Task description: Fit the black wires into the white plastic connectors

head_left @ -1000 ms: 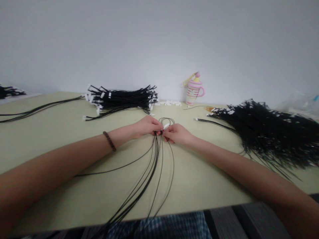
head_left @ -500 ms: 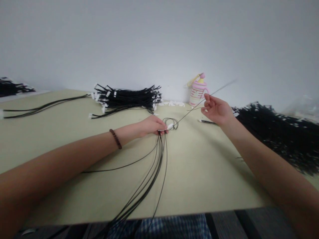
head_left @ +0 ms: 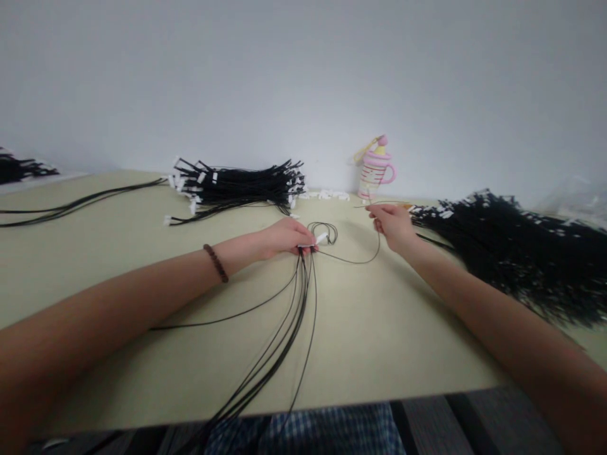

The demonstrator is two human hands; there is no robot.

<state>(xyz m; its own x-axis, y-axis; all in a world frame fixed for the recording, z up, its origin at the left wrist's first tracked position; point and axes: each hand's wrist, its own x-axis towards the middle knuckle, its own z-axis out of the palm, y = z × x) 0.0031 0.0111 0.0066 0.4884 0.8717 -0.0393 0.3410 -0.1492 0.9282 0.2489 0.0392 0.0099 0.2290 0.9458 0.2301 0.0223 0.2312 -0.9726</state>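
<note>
Black wires (head_left: 284, 328) ran up the tabletop (head_left: 118, 265) to the left hand (head_left: 284, 237), which pinched them together beside a white connector (head_left: 322, 238). Farther right, apart from it, the right hand (head_left: 393, 224) gripped one wire end near the big wire heap (head_left: 512, 246) and pink cup (head_left: 374, 174)
</note>
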